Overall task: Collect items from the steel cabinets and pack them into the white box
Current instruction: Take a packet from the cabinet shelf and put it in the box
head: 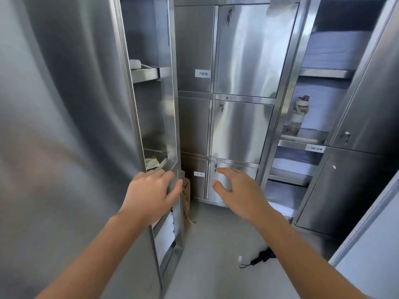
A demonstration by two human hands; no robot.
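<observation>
Steel cabinets fill the view. My left hand (151, 195) rests on the frame edge of the open left cabinet (172, 104), fingers over the steel post, thumb on its outer face. My right hand (235, 188) hangs in the air with relaxed, spread fingers and holds nothing, in front of the low closed door (233, 182) with a key in its lock. Inside the left cabinet lie a white roll (135, 63) on the upper shelf, a yellowish packet (152, 162) on a lower shelf and white folded cloth (165, 231) at the bottom. No white box is in view.
The open cabinet at right (323, 83) holds stacked folded linen and a drinking bottle (299, 114). A brown paper bag (186, 197) stands on the floor between the cabinets. A black folded umbrella (262, 256) lies on the grey floor. A pale panel edge (371, 244) juts in at lower right.
</observation>
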